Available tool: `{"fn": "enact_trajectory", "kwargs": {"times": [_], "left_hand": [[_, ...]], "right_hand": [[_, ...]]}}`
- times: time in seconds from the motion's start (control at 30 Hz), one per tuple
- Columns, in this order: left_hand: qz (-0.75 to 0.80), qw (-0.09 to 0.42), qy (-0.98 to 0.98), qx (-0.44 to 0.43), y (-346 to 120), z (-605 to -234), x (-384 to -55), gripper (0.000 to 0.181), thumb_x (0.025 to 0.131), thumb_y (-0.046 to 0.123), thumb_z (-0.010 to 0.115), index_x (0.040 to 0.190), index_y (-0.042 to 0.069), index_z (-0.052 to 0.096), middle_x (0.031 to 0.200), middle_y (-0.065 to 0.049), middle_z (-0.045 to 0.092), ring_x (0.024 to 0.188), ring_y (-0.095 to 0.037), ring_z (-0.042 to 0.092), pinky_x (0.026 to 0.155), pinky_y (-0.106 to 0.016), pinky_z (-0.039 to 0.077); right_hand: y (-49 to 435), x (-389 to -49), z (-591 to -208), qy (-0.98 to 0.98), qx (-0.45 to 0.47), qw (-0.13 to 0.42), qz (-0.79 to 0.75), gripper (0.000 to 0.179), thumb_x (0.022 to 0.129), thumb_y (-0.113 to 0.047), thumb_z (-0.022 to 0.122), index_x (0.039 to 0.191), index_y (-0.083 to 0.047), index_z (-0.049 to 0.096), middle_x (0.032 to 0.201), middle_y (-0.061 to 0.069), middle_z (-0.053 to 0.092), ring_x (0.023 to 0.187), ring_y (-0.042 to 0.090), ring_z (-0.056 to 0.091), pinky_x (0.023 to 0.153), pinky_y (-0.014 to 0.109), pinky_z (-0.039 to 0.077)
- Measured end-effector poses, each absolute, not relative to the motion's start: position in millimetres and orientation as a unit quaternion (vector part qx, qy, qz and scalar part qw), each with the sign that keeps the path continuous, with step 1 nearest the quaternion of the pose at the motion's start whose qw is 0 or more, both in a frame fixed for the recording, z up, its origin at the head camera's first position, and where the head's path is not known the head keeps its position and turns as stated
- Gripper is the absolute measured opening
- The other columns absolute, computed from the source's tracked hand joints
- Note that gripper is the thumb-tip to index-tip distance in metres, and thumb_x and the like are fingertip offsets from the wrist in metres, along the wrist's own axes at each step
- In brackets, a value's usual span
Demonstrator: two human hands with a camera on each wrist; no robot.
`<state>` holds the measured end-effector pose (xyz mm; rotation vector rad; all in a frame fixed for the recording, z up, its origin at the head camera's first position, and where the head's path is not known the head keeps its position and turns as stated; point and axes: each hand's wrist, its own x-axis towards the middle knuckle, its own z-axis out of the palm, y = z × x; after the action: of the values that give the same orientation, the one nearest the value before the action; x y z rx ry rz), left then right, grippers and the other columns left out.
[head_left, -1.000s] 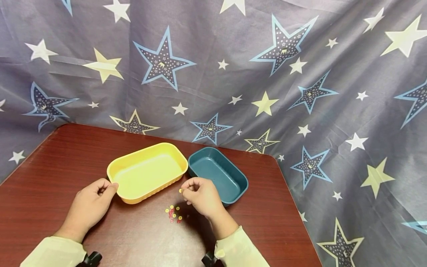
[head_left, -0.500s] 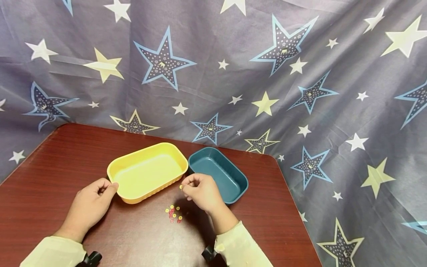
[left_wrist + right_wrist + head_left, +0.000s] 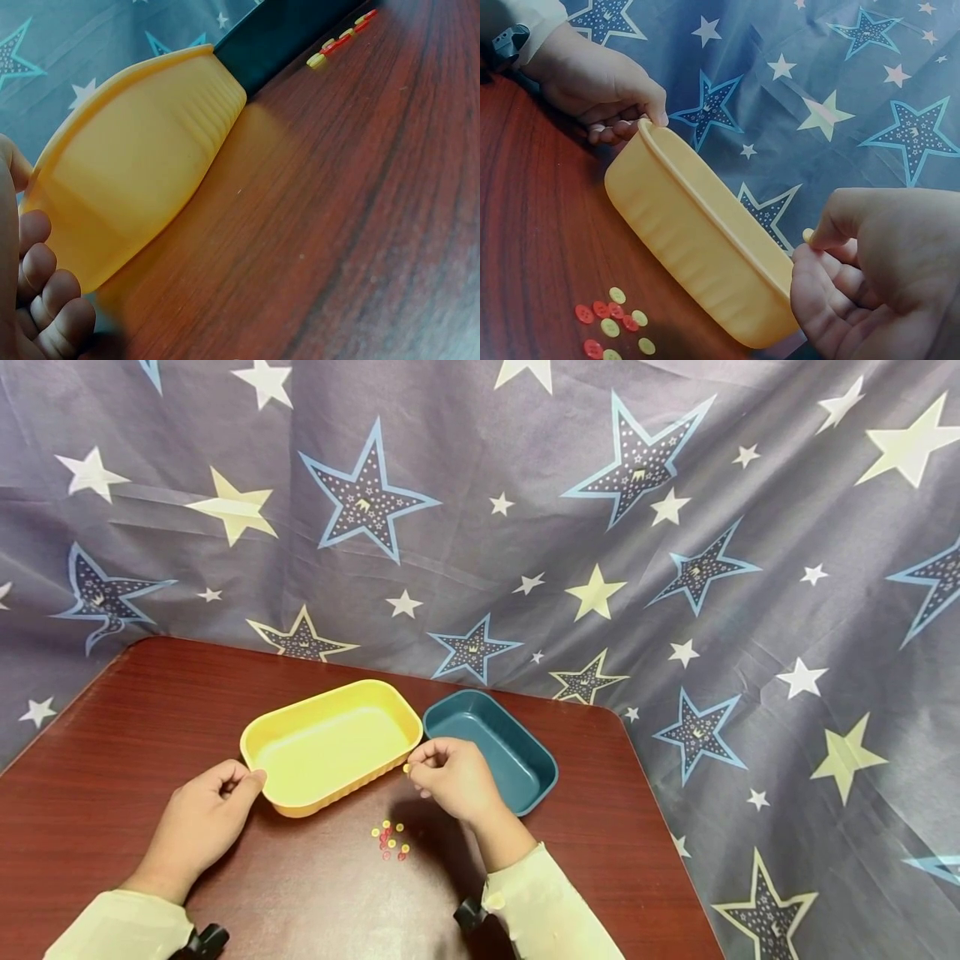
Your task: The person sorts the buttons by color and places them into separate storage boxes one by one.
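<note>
My right hand (image 3: 456,778) pinches a small yellow button (image 3: 808,235) between thumb and fingers, just off the near right corner of the yellow tub (image 3: 330,747). At the tub's left end, my left hand (image 3: 202,818) grips the rim between thumb and curled fingers. Several red and yellow buttons (image 3: 392,843) lie loosely together on the table in front of the tub. Beside the tub on the right stands a dark teal tub (image 3: 517,760), partly hidden behind my right hand in the head view.
The reddish-brown wooden table (image 3: 300,893) carries both tubs close to each other near its back edge. Behind it hangs a grey curtain (image 3: 465,477) printed with stars. A black wrist strap (image 3: 510,43) shows at the left sleeve.
My right hand has risen away from the loose buttons toward the yellow tub's right corner, carrying the yellow button. My left hand stays at the tub's rim.
</note>
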<state>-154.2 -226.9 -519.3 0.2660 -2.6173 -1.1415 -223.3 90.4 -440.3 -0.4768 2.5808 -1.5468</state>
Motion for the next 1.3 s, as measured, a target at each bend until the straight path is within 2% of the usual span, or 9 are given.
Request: {"fn": "enact_trajectory", "kwargs": {"times": [0.23,0.43,0.7,1.03,1.17,1.3], "left_hand": [[-0.395,0.134,-0.904,0.092,-227.4,-519.4,-153.9,0.031,0.086,0.058,0.047,0.076,0.03,0.052,0.057,0.001,0.043,0.054,-0.015,0.042,0.049,-0.029,0.03],[-0.395,0.132,-0.904,0.093,-227.6,-520.7,-154.5,0.031,0.086,0.059,0.046,0.076,0.03,0.052,0.057,0.001,0.044,0.055,-0.015,0.042,0.049,-0.029,0.03],[-0.397,0.13,-0.904,0.091,-226.9,-521.2,-153.7,0.031,0.086,0.059,0.046,0.077,0.03,0.053,0.058,0.001,0.044,0.056,-0.015,0.043,0.05,-0.029,0.03],[-0.394,0.142,-0.904,0.084,-227.2,-521.3,-152.9,0.029,0.087,0.057,0.048,0.076,0.03,0.052,0.058,0.001,0.045,0.056,-0.014,0.043,0.05,-0.028,0.03],[-0.392,0.141,-0.905,0.085,-227.3,-520.4,-153.0,0.03,0.086,0.058,0.048,0.076,0.03,0.053,0.058,0.002,0.045,0.056,-0.015,0.044,0.051,-0.029,0.031],[-0.394,0.134,-0.905,0.086,-228.1,-520.3,-153.2,0.032,0.086,0.059,0.047,0.077,0.029,0.054,0.058,0.001,0.045,0.056,-0.015,0.043,0.051,-0.029,0.031]], "right_hand": [[87.0,-230.6,-435.1,0.845,-0.161,0.042,-0.508,0.008,0.076,-0.021,0.072,0.079,-0.016,0.067,0.061,0.001,0.061,0.05,0.019,0.059,0.048,0.033,0.049],[83.9,-236.8,-431.4,0.847,-0.17,0.038,-0.503,0.004,0.077,-0.016,0.071,0.079,-0.014,0.067,0.06,0.0,0.061,0.051,0.017,0.06,0.049,0.032,0.05],[80.5,-241.5,-427.1,0.851,-0.16,0.049,-0.498,0.005,0.078,-0.016,0.068,0.08,-0.012,0.067,0.062,0.001,0.062,0.056,0.026,0.062,0.053,0.038,0.051],[75.7,-250.5,-429.3,0.847,-0.141,0.063,-0.508,0.005,0.076,-0.014,0.068,0.079,-0.01,0.067,0.064,0.004,0.063,0.052,0.018,0.061,0.054,0.041,0.051],[73.6,-255.6,-429.9,0.849,-0.137,0.062,-0.507,0.005,0.076,-0.015,0.069,0.079,-0.011,0.067,0.064,0.006,0.063,0.053,0.02,0.061,0.053,0.038,0.051],[70.4,-259.5,-427.2,0.847,-0.135,0.067,-0.51,0.005,0.076,-0.014,0.067,0.079,-0.01,0.068,0.066,0.01,0.063,0.056,0.027,0.062,0.055,0.04,0.051]]}}
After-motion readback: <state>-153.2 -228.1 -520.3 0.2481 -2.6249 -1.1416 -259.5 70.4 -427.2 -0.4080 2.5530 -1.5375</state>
